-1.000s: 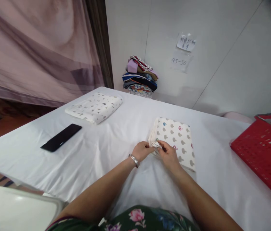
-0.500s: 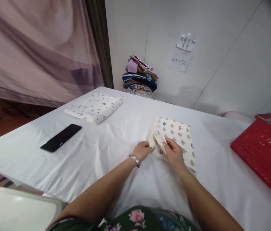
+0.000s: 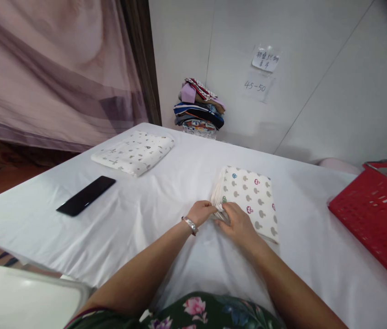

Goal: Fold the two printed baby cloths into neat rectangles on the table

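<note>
A folded white cloth (image 3: 251, 192) printed with grey, red, blue and green mushroom shapes lies on the white-covered table (image 3: 166, 214) in front of me. Its layered edges face left. My left hand (image 3: 201, 212), with a silver bracelet at the wrist, pinches the layers at the near left corner. Close beside it, my right hand (image 3: 238, 221) is closed on the same corner, thumb and fingers around the edge. The fingertips of both hands nearly meet there. Farther left lies a second folded white cloth (image 3: 135, 153) with small dark prints, untouched.
A black phone (image 3: 86, 195) lies on the left of the table. At the right edge stands a red plastic basket (image 3: 372, 210). A pile of folded fabrics (image 3: 198, 109) rises behind the table by the wall. A white stool-like surface (image 3: 25, 297) is at lower left.
My right hand has moved slightly left and down toward my left hand. The corner flap that it held lifted now lies down, showing more of the printed top.
</note>
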`<state>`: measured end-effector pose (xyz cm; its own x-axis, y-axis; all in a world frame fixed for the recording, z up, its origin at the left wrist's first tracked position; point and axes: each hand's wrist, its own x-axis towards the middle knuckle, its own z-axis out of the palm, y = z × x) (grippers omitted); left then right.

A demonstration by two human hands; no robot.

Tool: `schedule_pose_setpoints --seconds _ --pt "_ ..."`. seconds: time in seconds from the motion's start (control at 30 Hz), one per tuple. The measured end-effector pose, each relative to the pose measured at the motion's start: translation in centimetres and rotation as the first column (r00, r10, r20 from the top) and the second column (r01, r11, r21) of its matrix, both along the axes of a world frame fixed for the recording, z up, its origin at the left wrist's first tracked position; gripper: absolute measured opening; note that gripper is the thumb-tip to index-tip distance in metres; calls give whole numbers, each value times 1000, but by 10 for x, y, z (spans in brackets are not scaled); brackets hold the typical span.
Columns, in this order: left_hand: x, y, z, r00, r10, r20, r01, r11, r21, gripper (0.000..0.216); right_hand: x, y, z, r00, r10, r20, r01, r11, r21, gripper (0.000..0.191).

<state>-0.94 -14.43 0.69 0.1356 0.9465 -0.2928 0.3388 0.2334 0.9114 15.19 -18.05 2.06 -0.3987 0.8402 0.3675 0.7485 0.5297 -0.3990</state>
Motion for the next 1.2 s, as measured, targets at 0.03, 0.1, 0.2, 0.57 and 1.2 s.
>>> schedule_pose_setpoints --seconds 0.03,0.1,0.2,0.57,1.2 --pt "-1 0 2 1000 -4 1 4 1000 -3 25 -1 0 -1 1000 4 19 -4 1000 13 25" --pt "-2 0 7 1000 -16 14 17 1000 -4 23 -2 2 -5 999 -1 37 0 999 37 23" --pt "-5 0 14 997 -41 59 41 999 5 23 -1 5 -12 999 -34 -25 36 998 53 18" --pt "-10 -1 10 997 38 61 -41 998 39 22 4 8 -14 925 -244 -292 203 965 -165 20" --pt "-4 -5 3 995 0 101 0 1000 5 45 -3 3 -6 963 -65 -260 57 998 -37 23"
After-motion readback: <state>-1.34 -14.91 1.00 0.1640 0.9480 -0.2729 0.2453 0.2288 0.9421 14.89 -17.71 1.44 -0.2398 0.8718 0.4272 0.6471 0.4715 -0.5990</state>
